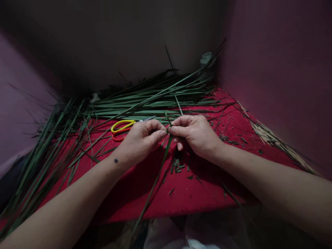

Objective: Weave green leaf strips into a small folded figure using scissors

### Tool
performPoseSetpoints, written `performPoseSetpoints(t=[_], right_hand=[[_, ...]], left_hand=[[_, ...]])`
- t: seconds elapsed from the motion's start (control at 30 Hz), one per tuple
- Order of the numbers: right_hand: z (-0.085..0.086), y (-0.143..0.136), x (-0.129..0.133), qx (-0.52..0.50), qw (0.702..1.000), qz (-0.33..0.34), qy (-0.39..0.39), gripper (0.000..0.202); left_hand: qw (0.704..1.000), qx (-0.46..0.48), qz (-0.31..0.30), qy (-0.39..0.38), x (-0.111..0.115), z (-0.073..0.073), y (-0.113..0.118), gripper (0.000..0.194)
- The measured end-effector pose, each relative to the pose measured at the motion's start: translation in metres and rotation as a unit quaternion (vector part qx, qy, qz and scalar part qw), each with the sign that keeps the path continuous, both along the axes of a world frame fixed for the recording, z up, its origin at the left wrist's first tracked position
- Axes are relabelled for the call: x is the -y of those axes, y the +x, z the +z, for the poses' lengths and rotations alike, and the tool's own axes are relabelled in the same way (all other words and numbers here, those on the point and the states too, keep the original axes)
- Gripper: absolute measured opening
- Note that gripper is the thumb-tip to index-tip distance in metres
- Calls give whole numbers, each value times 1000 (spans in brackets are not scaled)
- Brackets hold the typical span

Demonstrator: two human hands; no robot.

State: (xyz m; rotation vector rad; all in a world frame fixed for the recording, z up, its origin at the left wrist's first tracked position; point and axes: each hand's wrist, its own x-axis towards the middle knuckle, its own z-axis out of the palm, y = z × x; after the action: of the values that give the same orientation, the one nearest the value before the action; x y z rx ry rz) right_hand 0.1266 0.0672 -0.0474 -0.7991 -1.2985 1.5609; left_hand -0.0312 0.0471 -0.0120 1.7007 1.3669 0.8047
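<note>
My left hand (145,138) and my right hand (194,133) meet over the red cloth (145,193), thumbs and forefingers pinched around a green leaf strip (164,159). Its long tail hangs down past the cloth's front edge, and a short end pokes up between the fingertips. The exact fold at the pinch is hidden by my fingers. Just behind my left hand lie scissors (123,128) with one yellow and one red handle loop, their blades pointing right.
Long green leaves (145,100) are heaped along the back, and more leaves (44,162) spill down the left side. Leaf clippings (177,166) are scattered below my hands. Pale thin sticks (272,138) lie along the right wall. A whitish container (206,58) stands at the back right.
</note>
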Motion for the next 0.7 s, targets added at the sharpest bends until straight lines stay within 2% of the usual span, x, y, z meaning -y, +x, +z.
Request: performPoseSetpoints(t=[0.2, 0.33, 0.47, 0.7], right_hand=[[-1, 2, -5, -20, 999, 8, -32, 22], [4, 0, -2, 7, 1000, 13, -7, 25], [6, -1, 2, 46, 998, -13, 31, 25], [8, 2, 2, 51, 998, -12, 18, 17]], left_hand=[[999, -12, 7, -41, 1, 0, 3, 19], [999, 14, 3, -47, 0, -5, 3, 20], [999, 22, -5, -41, 1, -7, 3, 19], [998, 39, -5, -45, 3, -3, 4, 16]])
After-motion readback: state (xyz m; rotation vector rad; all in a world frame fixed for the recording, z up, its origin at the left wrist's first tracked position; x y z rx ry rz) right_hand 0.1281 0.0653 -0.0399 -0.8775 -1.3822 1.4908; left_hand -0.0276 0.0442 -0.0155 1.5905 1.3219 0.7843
